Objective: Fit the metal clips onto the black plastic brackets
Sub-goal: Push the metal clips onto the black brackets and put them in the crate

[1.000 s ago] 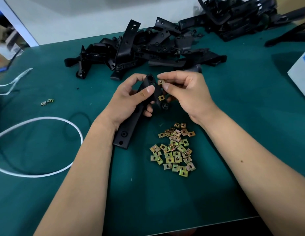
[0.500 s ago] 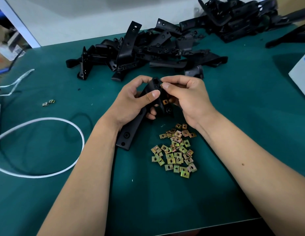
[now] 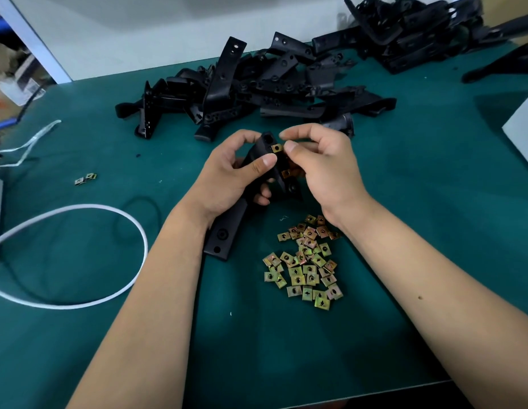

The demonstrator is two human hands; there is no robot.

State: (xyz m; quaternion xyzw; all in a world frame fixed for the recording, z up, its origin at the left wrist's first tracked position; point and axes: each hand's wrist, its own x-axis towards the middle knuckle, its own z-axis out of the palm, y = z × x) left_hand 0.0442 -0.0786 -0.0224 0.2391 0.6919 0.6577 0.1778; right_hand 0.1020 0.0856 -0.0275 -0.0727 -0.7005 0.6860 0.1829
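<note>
Centrally, left hand (image 3: 227, 175) grips bracket (image 3: 227, 231); right hand (image 3: 321, 166) pinches clip (image 3: 277, 148) at its top edge.

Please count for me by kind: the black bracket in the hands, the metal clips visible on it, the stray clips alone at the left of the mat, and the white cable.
Held black bracket: 1
Clips visible on it: 2
Stray clips at left: 2
White cable: 1
Total: 6
</note>
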